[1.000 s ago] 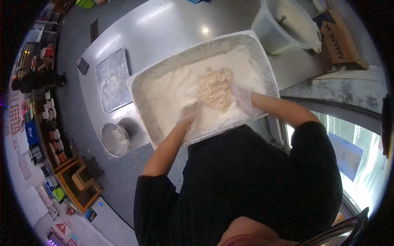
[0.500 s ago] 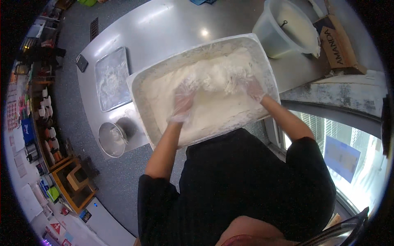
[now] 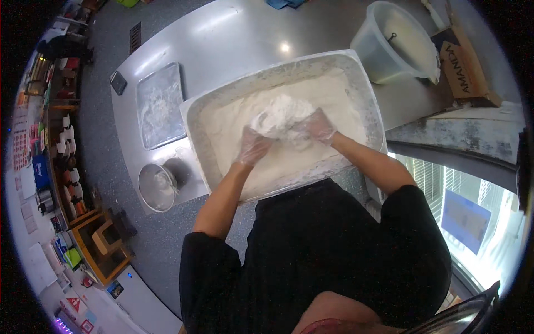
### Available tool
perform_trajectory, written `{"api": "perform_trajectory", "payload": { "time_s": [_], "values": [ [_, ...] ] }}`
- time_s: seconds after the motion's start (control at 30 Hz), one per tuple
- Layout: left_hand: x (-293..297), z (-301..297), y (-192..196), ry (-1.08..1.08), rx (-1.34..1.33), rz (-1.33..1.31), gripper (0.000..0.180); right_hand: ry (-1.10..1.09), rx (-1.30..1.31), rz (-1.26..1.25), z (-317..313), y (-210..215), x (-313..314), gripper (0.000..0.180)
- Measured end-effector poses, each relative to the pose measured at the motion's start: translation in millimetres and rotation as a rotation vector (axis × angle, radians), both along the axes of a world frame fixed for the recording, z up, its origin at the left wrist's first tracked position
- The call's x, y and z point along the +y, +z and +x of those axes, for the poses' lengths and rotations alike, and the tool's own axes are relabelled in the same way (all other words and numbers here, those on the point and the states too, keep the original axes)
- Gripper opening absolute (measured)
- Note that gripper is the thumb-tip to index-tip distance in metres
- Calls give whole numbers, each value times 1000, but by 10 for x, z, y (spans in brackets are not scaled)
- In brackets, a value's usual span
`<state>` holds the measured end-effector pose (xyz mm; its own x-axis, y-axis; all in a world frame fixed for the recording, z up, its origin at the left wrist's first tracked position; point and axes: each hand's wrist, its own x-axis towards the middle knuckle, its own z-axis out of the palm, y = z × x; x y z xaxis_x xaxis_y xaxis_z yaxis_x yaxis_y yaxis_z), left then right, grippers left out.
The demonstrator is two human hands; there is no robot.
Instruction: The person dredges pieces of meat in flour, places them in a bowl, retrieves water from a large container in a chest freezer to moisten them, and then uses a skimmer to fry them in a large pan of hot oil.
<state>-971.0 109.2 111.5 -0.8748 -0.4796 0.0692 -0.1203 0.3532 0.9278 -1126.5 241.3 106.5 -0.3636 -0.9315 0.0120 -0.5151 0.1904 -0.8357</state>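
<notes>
A flour-coated clump [image 3: 283, 114] is held up between my two gloved hands, over a large pale rectangular tub [image 3: 371, 92] with a bed of white flour [image 3: 303, 164] in it. My left hand [image 3: 256, 146] grips the clump's near left side, its fingers partly lost under the white mass. At the right side my right hand [image 3: 320, 128] closes on it as well. Both hands wear clear, thin plastic gloves dusted with flour. What lies inside the clump is hidden by its coating.
Left of the tub are a flour-dusted metal tray [image 3: 161, 108], a metal bowl [image 3: 157, 186] and a phone [image 3: 118, 82] on the steel table [image 3: 245, 33]. A translucent bucket of pale liquid [image 3: 384, 50] and a cardboard box [image 3: 464, 75] stand at the far right.
Both hands have come closer together, the right one moving left. The floury mass, spread in the far part of the tub before, is now gathered and lifted between them.
</notes>
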Motion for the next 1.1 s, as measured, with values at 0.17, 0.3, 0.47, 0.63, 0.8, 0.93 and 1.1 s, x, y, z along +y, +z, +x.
{"api": "perform_trajectory", "payload": {
  "time_s": [0.17, 0.3, 0.47, 0.63, 0.8, 0.93, 1.1],
  "values": [
    [-279, 224, 240, -110, -54, -429, 37, 19, 185, 106, -167, 477, 38, 35],
    [-154, 146, 616, -147, -248, -544, 37, 313, 373, 297, -132, 595, 102, 33],
    [-342, 139, 937, -143, -34, -437, 35, 376, 784, 111, -517, 310, 316, 37],
    [-701, -270, -352, -109, -129, -647, 33, 251, 268, 1, -1298, -1289, 136, 34],
    [-403, -133, -683, -135, -234, -479, 32, 403, 144, 584, -285, -492, -573, 42],
    [-657, 117, -290, -334, -147, -148, 33, 672, 196, 27, -995, -1008, -81, 50],
    [-534, 489, -62, -300, -847, -259, 42, 244, -252, 822, -890, 326, 444, 58]
  ]
}}
